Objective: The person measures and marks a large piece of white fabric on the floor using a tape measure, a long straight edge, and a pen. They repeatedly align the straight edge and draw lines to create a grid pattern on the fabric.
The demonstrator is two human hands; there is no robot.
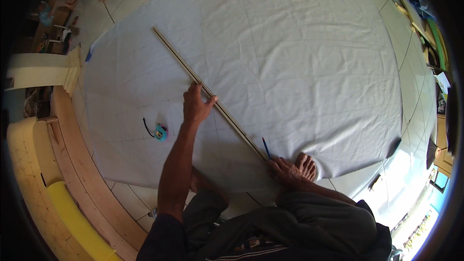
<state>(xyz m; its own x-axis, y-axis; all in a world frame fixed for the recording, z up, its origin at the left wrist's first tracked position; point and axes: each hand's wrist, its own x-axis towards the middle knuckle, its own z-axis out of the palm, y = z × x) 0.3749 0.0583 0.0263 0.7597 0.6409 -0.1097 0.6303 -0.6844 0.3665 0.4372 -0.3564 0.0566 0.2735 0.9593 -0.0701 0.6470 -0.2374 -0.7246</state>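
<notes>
A large white cloth (290, 53) lies spread over the tiled floor. Across it runs a long thin wooden straightedge (183, 63), slanting from upper left to lower right. My left hand (195, 104) presses flat on the cloth with its fingers against the straightedge near its middle. My right hand (282, 169) holds a blue pen (266, 148) at the straightedge's lower end, tip on the cloth. A bare foot (307, 164) rests on the cloth's edge just right of that hand.
A turquoise tape measure (160, 132) with a black strap lies on the cloth left of my left arm. Curved wooden and yellow foam pieces (72, 208) line the left side. Tools and boards crowd the right wall (425, 34).
</notes>
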